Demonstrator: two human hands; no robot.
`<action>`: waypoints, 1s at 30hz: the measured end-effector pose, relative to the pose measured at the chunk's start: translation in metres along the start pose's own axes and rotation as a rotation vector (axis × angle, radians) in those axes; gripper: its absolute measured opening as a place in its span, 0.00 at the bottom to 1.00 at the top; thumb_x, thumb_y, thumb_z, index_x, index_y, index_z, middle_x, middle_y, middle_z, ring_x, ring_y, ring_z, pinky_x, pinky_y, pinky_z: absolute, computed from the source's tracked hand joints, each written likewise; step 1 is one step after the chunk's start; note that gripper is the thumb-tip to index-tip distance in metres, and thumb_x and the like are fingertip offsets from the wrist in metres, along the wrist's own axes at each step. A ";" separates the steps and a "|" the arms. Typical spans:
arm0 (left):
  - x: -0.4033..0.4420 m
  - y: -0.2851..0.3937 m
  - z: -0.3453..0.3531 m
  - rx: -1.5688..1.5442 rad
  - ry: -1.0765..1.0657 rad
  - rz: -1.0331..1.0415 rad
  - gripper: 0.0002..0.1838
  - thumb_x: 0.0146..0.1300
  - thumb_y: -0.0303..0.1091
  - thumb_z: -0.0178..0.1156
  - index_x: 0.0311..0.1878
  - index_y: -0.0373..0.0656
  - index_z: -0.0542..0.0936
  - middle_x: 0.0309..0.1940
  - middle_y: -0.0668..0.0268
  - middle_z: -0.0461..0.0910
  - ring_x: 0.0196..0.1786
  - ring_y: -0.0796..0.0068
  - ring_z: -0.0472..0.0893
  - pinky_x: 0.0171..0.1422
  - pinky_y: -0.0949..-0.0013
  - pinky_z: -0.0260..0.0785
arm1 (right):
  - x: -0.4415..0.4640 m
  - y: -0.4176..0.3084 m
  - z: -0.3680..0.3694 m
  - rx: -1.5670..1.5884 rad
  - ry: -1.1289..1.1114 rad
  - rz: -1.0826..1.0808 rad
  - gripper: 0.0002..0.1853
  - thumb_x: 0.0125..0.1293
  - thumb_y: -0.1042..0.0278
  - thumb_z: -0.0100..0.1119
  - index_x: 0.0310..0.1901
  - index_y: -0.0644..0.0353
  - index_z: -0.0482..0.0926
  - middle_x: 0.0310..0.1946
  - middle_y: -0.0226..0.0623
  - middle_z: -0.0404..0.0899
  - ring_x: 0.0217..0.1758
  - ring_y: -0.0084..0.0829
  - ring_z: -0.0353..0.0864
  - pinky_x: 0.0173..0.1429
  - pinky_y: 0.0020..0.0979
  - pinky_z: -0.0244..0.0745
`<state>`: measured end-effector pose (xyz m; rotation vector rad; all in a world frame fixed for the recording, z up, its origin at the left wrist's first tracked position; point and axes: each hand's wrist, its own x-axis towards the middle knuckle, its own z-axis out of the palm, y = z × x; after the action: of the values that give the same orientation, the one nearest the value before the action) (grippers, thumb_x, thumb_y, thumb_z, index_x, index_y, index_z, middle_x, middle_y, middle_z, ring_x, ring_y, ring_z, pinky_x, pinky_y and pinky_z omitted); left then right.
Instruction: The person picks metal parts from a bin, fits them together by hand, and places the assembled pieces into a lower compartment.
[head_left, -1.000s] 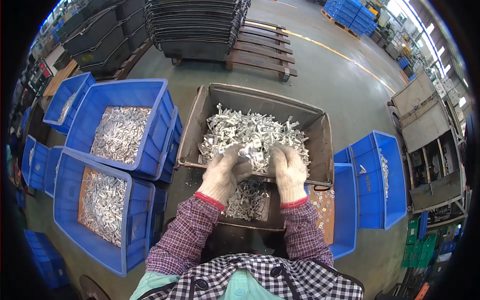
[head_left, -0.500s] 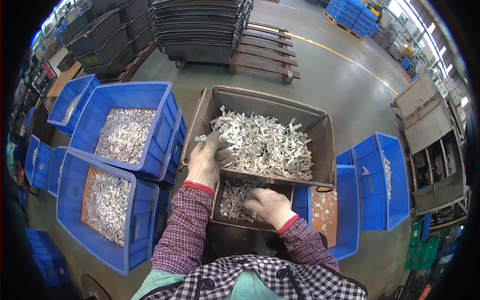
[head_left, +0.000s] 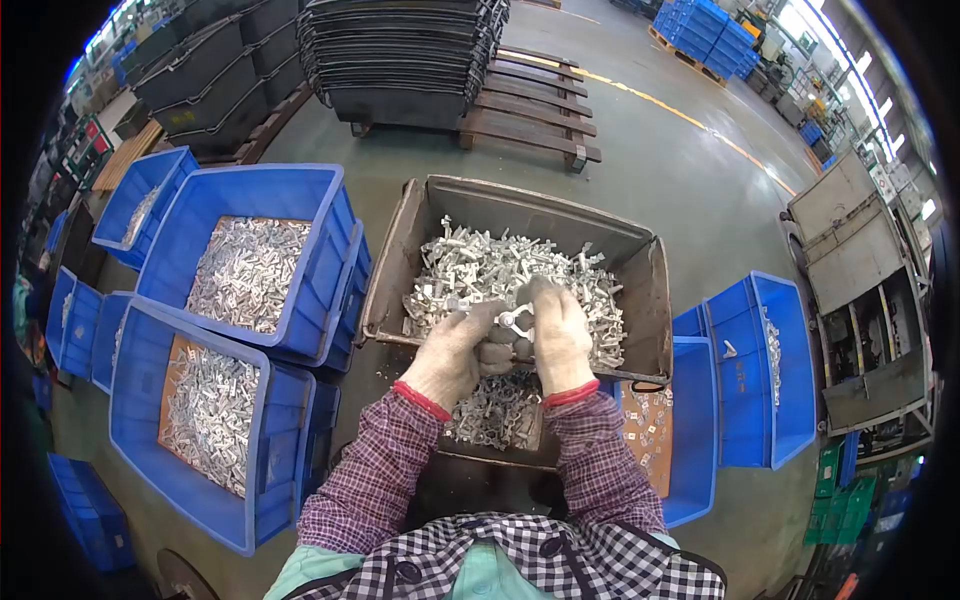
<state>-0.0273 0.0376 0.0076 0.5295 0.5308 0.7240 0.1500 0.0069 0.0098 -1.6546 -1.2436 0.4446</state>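
Observation:
My left hand [head_left: 450,350], in a pale work glove, is closed with its fingertips against small metal parts; a bit of metal shows above its thumb. Beside it, my gloved right hand [head_left: 560,335] is closed on a silvery metal part with a ring-shaped end [head_left: 515,318], which sits between the two hands. Both hands are above the near edge of a large grey metal bin [head_left: 540,205], heaped with small silvery metal parts [head_left: 470,255]. Below my wrists, a smaller metal bin holds darker metal parts [head_left: 495,415]. My fingers hide much of what they hold.
Blue plastic bins [head_left: 180,470] with metal parts stand on the left. On the right are another blue bin [head_left: 695,430] with scattered pieces and a taller blue bin [head_left: 745,380]. Black crates [head_left: 400,105] and a wooden pallet [head_left: 530,125] lie beyond.
My right hand has come up out of the smaller bin, and my left hand has moved right and nearer from the heap. They now meet around the ring-ended part.

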 end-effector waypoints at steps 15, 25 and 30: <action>-0.003 -0.009 0.008 0.112 0.078 -0.077 0.28 0.76 0.47 0.63 0.68 0.35 0.76 0.43 0.57 0.82 0.35 0.69 0.84 0.46 0.62 0.84 | -0.091 0.035 -0.214 -0.847 0.034 0.265 0.16 0.61 0.71 0.70 0.51 0.50 0.88 0.49 0.38 0.87 0.49 0.39 0.89 0.50 0.35 0.84; -0.005 -0.021 0.010 0.032 -0.045 -0.157 0.23 0.78 0.43 0.62 0.66 0.36 0.76 0.40 0.58 0.84 0.31 0.75 0.78 0.37 0.64 0.76 | -0.054 0.008 -0.097 -0.108 -0.264 -0.020 0.25 0.75 0.58 0.61 0.65 0.67 0.79 0.48 0.42 0.87 0.48 0.33 0.88 0.60 0.33 0.81; -0.008 -0.013 0.005 0.536 0.024 -0.089 0.28 0.76 0.50 0.63 0.66 0.35 0.78 0.43 0.61 0.84 0.37 0.72 0.85 0.42 0.69 0.79 | -0.051 -0.007 -0.042 0.387 -0.196 0.327 0.21 0.77 0.59 0.58 0.61 0.67 0.83 0.58 0.47 0.84 0.62 0.34 0.82 0.70 0.33 0.74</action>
<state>-0.0234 0.0224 0.0058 0.9892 0.7718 0.4991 0.1569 -0.0583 0.0219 -1.5027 -0.9476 1.0031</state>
